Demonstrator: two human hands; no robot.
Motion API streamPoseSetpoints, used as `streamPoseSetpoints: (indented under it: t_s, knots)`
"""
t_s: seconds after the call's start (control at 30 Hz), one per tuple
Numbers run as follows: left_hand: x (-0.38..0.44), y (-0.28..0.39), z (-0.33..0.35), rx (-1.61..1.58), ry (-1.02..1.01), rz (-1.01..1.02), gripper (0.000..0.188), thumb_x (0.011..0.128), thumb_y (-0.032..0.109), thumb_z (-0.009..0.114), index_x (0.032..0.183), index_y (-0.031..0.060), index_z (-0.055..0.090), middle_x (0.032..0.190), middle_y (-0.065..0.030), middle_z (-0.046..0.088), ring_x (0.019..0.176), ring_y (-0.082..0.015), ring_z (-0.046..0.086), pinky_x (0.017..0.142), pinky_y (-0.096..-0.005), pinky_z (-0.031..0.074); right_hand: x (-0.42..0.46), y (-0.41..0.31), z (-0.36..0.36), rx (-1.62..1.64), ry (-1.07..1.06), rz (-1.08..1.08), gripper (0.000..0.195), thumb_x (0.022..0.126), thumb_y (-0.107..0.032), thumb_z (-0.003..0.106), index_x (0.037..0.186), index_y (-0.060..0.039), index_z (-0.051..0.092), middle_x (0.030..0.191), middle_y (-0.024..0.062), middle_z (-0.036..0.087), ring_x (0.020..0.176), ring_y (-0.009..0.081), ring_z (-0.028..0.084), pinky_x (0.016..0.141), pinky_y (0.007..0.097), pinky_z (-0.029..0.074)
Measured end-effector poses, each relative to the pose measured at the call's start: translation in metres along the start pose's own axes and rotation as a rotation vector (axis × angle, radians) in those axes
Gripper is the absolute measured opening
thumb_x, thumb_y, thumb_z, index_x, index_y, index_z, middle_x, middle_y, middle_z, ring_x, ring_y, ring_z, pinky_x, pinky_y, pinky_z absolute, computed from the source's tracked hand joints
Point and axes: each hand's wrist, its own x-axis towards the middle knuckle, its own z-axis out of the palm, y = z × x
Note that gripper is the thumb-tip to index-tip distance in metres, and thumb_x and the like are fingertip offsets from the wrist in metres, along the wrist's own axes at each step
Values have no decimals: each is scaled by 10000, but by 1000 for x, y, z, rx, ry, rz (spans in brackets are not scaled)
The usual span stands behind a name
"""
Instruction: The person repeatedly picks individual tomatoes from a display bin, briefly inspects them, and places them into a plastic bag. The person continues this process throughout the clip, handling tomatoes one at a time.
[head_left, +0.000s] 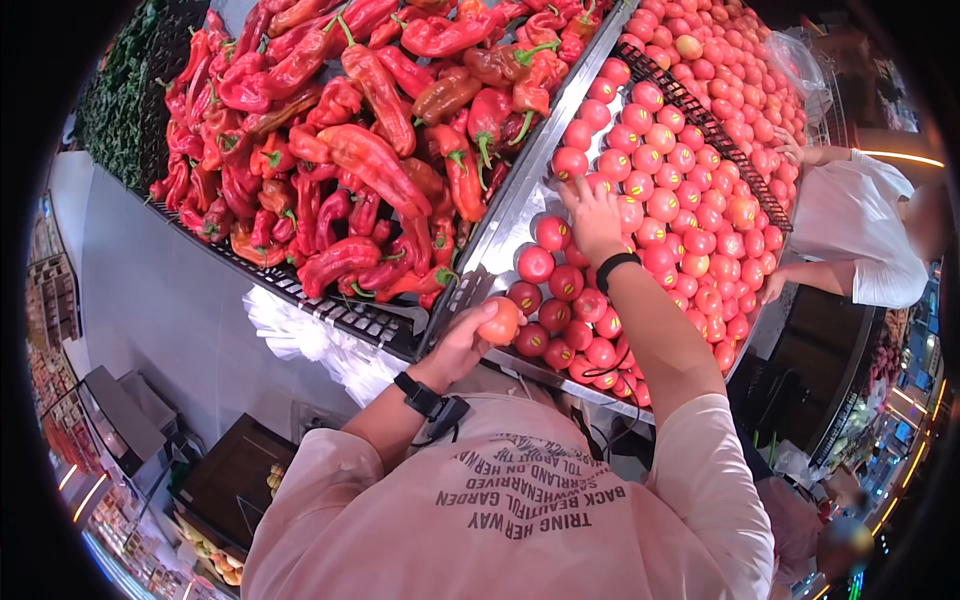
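In my left hand (455, 341) is an orange-red tomato (499, 321), held just above the near corner of the metal display tray (523, 204). My right hand (596, 217) reaches over that tray, its fingertips against a tomato (600, 182) in the rows. Whether those fingers have closed around it is hard to tell, since the back of the hand hides part of it. Stickered tomatoes (664, 202) lie in rows around the right hand. Bare metal shows along the tray's left side.
Long red peppers (367, 150) fill a black crate at left, beyond a metal divider (555, 112). A black plastic grid (705, 124) separates off more tomatoes (727, 75). At right another person (855, 217) has both hands at the tomatoes. White plastic bags (322, 345) hang below the pepper crate.
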Motion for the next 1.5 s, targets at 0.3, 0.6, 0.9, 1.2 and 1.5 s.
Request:
streamPoseSetpoints:
  t_s: [0.3, 0.6, 0.9, 1.2, 1.5]
  knots:
    - [0, -1, 2, -12, 22, -7, 479, 1058, 409, 481, 1278, 5, 613, 1233, -110, 683, 1142, -195, 647, 935, -322, 512, 8, 21, -5, 713, -285, 226, 760, 852, -153, 715, 1529, -36, 390, 1473, 258, 467, 1231, 398, 578, 1057, 418, 485]
    - [-3, -4, -3, -63, 71, -11, 471, 1046, 399, 519, 1274, -1, 616, 1230, -114, 686, 1108, -198, 664, 943, -326, 521, 32, 21, 20, 1022, -463, 393, 803, 905, -373, 721, 1535, -8, 382, 1466, 276, 501, 1272, 382, 586, 1056, 383, 485]
    - [-3, -4, -1, -17, 37, 14, 487, 1051, 410, 499, 1273, -6, 623, 1235, -115, 687, 1147, -196, 645, 954, -322, 501, 7, 5, 10, 730, -136, 53, 646, 916, -186, 669, 1501, -133, 401, 1522, 178, 399, 1252, 434, 550, 1025, 488, 500]
    - [-7, -4, -1, -12, 58, 11, 476, 1043, 422, 515, 1262, 14, 623, 1223, -87, 684, 1115, -174, 644, 947, -310, 497, -6, 18, 3, 224, -130, -150, 567, 929, -137, 579, 1477, -265, 500, 1572, 47, 426, 1094, 293, 627, 974, 424, 486]
    - [-10, -2, 0, -7, 61, -11, 476, 1037, 433, 525, 1258, 24, 629, 1194, -69, 692, 1052, -156, 648, 876, -296, 509, -31, 19, 10, 203, -124, -140, 689, 909, -49, 535, 1568, -178, 382, 1606, 42, 392, 1303, 288, 511, 1100, 407, 428]
